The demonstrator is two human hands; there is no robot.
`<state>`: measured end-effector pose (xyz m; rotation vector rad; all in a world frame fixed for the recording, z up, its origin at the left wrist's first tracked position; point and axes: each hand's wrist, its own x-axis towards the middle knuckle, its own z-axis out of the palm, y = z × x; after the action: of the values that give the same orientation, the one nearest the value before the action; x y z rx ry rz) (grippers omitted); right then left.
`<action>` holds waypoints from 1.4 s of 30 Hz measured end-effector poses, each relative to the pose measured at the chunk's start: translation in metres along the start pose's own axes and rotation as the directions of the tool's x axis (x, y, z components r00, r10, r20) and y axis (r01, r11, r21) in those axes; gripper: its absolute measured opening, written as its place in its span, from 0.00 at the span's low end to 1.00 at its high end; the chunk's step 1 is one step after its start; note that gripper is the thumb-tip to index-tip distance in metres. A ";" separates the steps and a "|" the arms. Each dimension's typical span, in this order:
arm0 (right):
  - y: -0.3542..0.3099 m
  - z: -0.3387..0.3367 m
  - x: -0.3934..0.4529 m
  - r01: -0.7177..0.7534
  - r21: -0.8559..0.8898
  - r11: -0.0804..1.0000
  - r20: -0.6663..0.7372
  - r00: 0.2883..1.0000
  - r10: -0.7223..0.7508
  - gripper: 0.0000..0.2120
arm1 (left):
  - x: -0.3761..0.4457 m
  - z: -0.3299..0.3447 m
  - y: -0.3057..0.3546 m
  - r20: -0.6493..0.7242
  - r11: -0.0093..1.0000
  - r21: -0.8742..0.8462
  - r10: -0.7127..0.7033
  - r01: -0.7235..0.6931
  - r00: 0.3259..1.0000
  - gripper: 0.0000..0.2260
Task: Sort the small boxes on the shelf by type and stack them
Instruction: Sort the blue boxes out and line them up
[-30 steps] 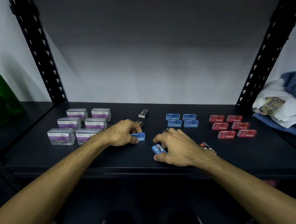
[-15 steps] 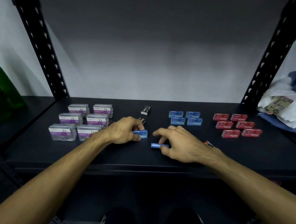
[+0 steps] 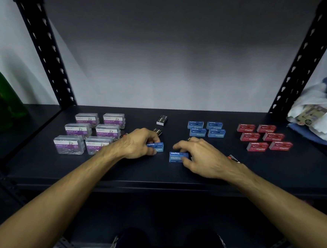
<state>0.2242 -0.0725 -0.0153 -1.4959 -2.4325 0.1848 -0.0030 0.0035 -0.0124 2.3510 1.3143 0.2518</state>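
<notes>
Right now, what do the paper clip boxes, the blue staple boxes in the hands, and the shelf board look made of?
Paper clip boxes: clear hard plastic, glossy; clips show through the walls. Blue staple boxes, one in the left hand, one in the right hand: probably printed cardboard, matte, with sharp folded edges. Shelf board: dark and smooth with a dull sheen; painted metal or laminate, cannot tell.

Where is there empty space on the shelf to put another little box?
Bare shelf runs along the front edge, and between the blue staple boxes and the red staple boxes. It is crowded in the middle, where the left hand and right hand each hold a blue box.
</notes>
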 end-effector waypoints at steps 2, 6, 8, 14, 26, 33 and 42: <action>0.001 0.001 0.000 -0.002 -0.001 1.000 -0.009 1.000 0.002 0.20 | -0.002 0.000 0.001 0.002 1.000 0.003 0.000 0.000 1.000 0.08; -0.001 0.002 0.002 0.011 -0.018 1.000 -0.026 1.000 -0.011 0.16 | -0.004 0.000 0.001 -0.032 1.000 0.018 0.016 -0.015 0.999 0.08; -0.002 0.003 0.002 -0.001 -0.016 1.000 -0.023 1.000 0.000 0.15 | -0.004 0.000 0.001 -0.032 1.000 0.022 0.019 -0.018 0.999 0.08; 0.000 -0.002 0.000 -0.030 -0.008 1.000 -0.016 0.999 0.030 0.16 | -0.001 0.000 0.000 -0.020 1.000 0.017 0.013 -0.012 1.000 0.06; -0.005 -0.014 0.006 -0.036 0.196 0.980 -0.058 0.997 0.048 0.22 | -0.002 0.000 0.002 -0.020 1.000 0.000 0.010 -0.010 1.000 0.06; 0.002 0.000 0.003 -0.145 0.215 0.966 -0.004 0.989 0.150 0.15 | -0.003 0.000 0.000 -0.020 1.000 0.007 0.003 -0.003 1.000 0.06; 0.005 -0.002 0.002 -0.147 0.329 0.933 -0.086 0.979 0.185 0.04 | 0.003 0.001 0.003 -0.052 0.999 -0.030 0.015 -0.017 0.999 0.07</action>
<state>0.2284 -0.0689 -0.0142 -1.5138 -2.0637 0.4908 0.0012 0.0046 -0.0120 2.3450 1.3065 0.3378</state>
